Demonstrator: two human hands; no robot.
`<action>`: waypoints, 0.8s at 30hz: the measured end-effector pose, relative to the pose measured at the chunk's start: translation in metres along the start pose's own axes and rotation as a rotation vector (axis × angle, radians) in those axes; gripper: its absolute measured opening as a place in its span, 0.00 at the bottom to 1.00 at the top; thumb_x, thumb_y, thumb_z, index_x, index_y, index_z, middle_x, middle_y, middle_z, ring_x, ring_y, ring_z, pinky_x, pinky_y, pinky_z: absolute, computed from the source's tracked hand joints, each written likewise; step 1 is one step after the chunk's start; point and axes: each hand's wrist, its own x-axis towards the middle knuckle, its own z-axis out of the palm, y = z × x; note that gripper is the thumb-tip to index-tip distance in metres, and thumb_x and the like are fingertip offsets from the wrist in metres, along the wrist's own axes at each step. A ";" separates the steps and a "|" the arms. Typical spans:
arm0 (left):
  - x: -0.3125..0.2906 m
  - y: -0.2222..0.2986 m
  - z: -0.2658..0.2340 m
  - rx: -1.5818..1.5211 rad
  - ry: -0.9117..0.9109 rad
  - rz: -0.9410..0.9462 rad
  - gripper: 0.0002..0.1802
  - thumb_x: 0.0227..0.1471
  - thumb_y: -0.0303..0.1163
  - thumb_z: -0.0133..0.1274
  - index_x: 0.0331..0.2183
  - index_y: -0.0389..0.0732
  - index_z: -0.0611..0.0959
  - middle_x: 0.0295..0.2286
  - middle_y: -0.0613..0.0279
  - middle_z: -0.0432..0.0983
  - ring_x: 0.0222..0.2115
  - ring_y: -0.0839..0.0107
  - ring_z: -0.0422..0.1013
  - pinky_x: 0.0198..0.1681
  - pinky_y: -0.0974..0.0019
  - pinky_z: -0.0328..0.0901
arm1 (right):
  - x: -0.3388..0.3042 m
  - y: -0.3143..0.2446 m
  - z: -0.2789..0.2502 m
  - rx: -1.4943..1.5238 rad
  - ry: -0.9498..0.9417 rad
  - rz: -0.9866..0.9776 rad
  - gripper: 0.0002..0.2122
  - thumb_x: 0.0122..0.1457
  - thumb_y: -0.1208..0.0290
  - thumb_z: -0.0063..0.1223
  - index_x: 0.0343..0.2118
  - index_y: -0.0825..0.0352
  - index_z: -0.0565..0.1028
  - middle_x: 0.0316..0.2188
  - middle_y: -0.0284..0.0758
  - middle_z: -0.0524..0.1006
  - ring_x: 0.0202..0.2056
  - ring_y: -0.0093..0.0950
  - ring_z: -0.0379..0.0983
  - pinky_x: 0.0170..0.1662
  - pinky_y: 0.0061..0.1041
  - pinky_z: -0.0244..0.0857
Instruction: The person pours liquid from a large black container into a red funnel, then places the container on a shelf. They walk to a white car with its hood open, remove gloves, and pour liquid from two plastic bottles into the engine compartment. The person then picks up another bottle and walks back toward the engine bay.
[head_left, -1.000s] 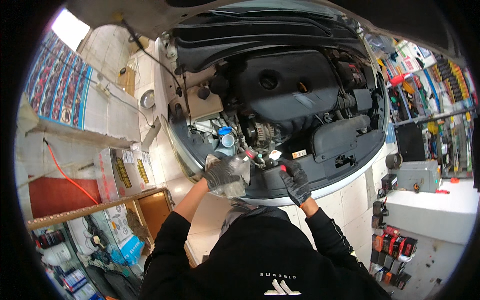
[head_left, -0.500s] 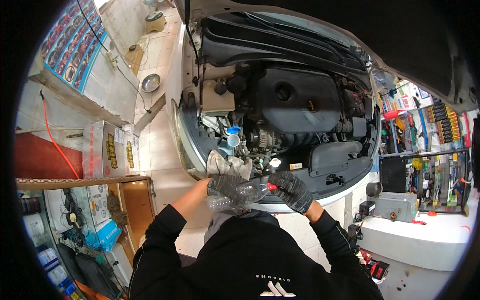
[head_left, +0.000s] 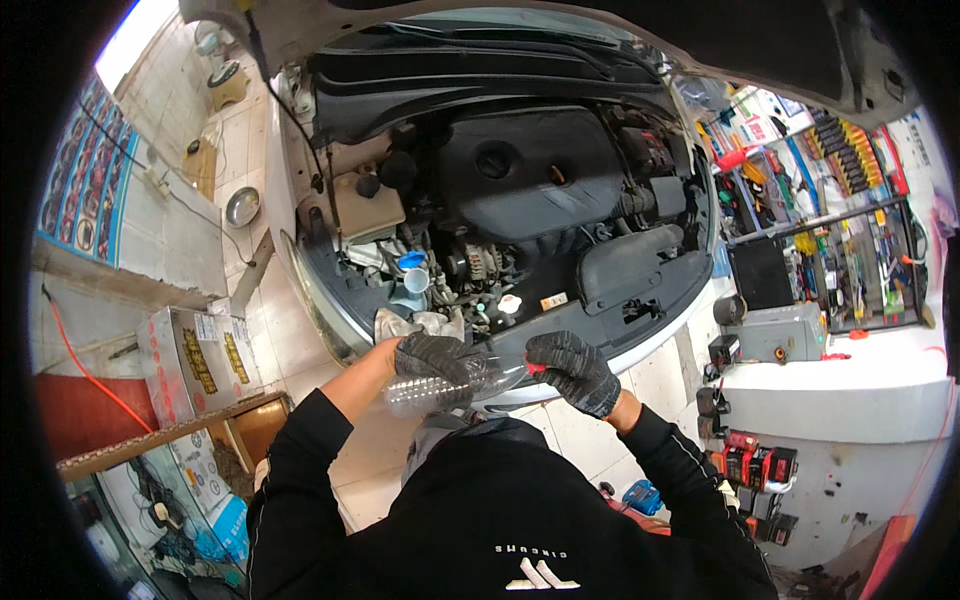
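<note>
A clear plastic bottle (head_left: pixel 425 398) lies nearly level in front of my body, at the front edge of the engine bay. My left hand (head_left: pixel 438 358), in a dark grey glove, is wrapped round its body from above. At the neck end, my gloved right hand (head_left: pixel 578 372) has its fingers closed on the red cap (head_left: pixel 536 369). Whether the cap is loose from the neck is hidden by the fingers. Just beyond the hands, a pale blue filler neck (head_left: pixel 416 281) stands with its blue lid (head_left: pixel 411 260) raised. A greyish rag (head_left: pixel 432 323) lies beside it.
The car's hood (head_left: pixel 780 60) is raised overhead, above the black engine cover (head_left: pixel 530 170). A beige reservoir (head_left: pixel 368 205) sits at the bay's left. Boxes (head_left: pixel 190 365) and a glass cabinet stand left; a tool rack (head_left: pixel 850 250) and white counter (head_left: pixel 840 385) stand right.
The view has shifted, so the car appears farther left and tilted. Both hands still hold the bottle and its cap; more of the bottle's clear neck shows between them.
</note>
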 end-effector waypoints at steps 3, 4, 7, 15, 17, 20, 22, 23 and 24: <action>0.002 0.009 -0.002 -0.565 -0.088 -0.170 0.20 0.62 0.31 0.49 0.52 0.32 0.76 0.40 0.50 0.79 0.34 0.65 0.79 0.35 0.66 0.76 | 0.000 -0.014 -0.020 -0.037 -0.007 -0.091 0.20 0.49 0.73 0.67 0.48 0.62 0.77 0.48 0.39 0.78 0.49 0.41 0.75 0.51 0.36 0.70; 0.004 0.015 0.000 -0.630 -0.146 -0.169 0.21 0.63 0.33 0.48 0.54 0.34 0.74 0.40 0.49 0.79 0.34 0.65 0.78 0.35 0.64 0.76 | 0.000 -0.017 -0.026 -0.035 0.006 -0.105 0.20 0.49 0.73 0.67 0.47 0.62 0.77 0.48 0.40 0.78 0.49 0.41 0.75 0.51 0.37 0.70; 0.014 0.038 0.018 -0.772 -0.285 -0.063 0.22 0.63 0.34 0.48 0.57 0.37 0.73 0.33 0.49 0.79 0.27 0.64 0.77 0.26 0.60 0.73 | -0.007 -0.020 -0.042 -0.098 0.029 -0.115 0.21 0.49 0.73 0.67 0.48 0.65 0.77 0.46 0.41 0.79 0.47 0.42 0.75 0.49 0.37 0.71; 0.049 0.110 0.061 0.292 -0.031 -0.041 0.42 0.49 0.39 0.65 0.62 0.39 0.67 0.54 0.53 0.72 0.49 0.65 0.72 0.51 0.63 0.70 | -0.075 -0.002 -0.032 0.465 -0.001 0.631 0.15 0.67 0.69 0.47 0.51 0.73 0.74 0.34 0.39 0.79 0.23 0.25 0.76 0.25 0.23 0.71; 0.064 0.112 0.082 0.626 0.041 -0.077 0.47 0.46 0.46 0.65 0.63 0.41 0.65 0.55 0.50 0.71 0.53 0.62 0.69 0.56 0.62 0.65 | -0.099 0.003 -0.028 0.602 0.023 0.756 0.16 0.68 0.70 0.45 0.52 0.75 0.73 0.29 0.38 0.79 0.20 0.22 0.74 0.23 0.22 0.71; 0.085 0.111 0.108 0.892 0.045 -0.073 0.54 0.41 0.54 0.66 0.64 0.41 0.63 0.56 0.48 0.70 0.53 0.57 0.70 0.57 0.59 0.64 | -0.135 0.010 -0.023 0.593 0.023 0.793 0.16 0.69 0.67 0.44 0.51 0.72 0.75 0.29 0.37 0.79 0.24 0.23 0.74 0.27 0.23 0.69; 0.096 0.110 0.122 0.899 0.036 -0.184 0.54 0.41 0.54 0.66 0.63 0.41 0.64 0.54 0.48 0.71 0.53 0.57 0.70 0.56 0.59 0.64 | -0.153 0.020 -0.013 0.242 0.071 0.501 0.16 0.69 0.66 0.43 0.50 0.71 0.75 0.30 0.38 0.80 0.28 0.27 0.74 0.34 0.26 0.70; 0.102 0.110 0.128 0.918 0.051 -0.197 0.53 0.39 0.54 0.66 0.62 0.41 0.66 0.49 0.47 0.75 0.51 0.54 0.72 0.53 0.56 0.66 | -0.161 0.023 -0.002 0.286 0.196 0.460 0.16 0.69 0.65 0.42 0.49 0.71 0.76 0.31 0.40 0.80 0.30 0.30 0.75 0.38 0.28 0.70; 0.106 0.110 0.134 1.026 0.106 -0.169 0.52 0.38 0.54 0.66 0.62 0.41 0.66 0.47 0.47 0.76 0.50 0.52 0.73 0.52 0.55 0.67 | -0.165 0.029 0.009 0.310 0.238 0.569 0.15 0.69 0.65 0.42 0.47 0.69 0.77 0.32 0.41 0.81 0.32 0.31 0.76 0.39 0.29 0.69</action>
